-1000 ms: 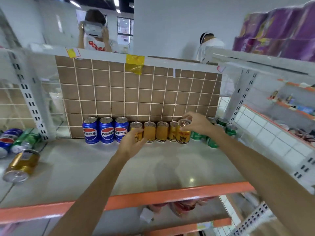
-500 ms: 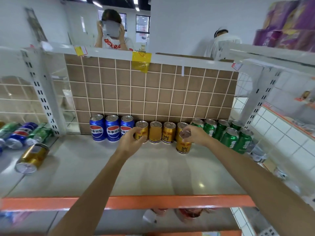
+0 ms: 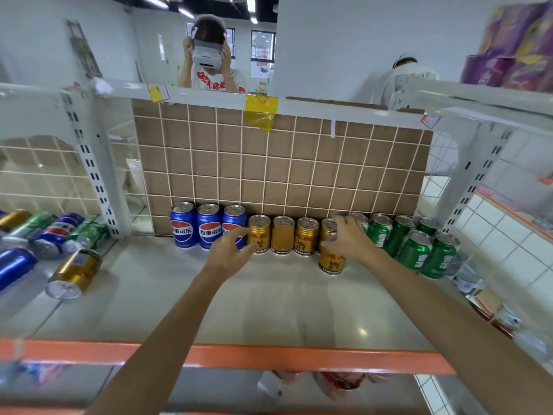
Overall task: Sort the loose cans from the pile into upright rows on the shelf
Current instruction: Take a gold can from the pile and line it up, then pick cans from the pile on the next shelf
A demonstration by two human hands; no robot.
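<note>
- The right hand (image 3: 350, 241) has lowered the gold can (image 3: 331, 256) onto the shelf (image 3: 239, 298); one second earlier the can was held above the row, tilted. It now stands upright, just in front of the fourth can of the gold row (image 3: 284, 235).
- The right fingers (image 3: 344, 226) are curled over the can's top and side, clamped on it; release is not yet made.
- The left hand (image 3: 229, 250) has stayed at the row's left end. Its fingers are curled against the first gold can (image 3: 259, 233), apparently steadying it; a full grip cannot be confirmed.
- Blue cans (image 3: 208, 226) stand at the left of the row, green cans (image 3: 416, 245) at the right, all upright.
- Judgement: this placement starts a second gold rank.
- The pile (image 3: 45, 244) at the far left, with one loose gold can (image 3: 74, 274) lying on its side, remains to be sorted.
</note>
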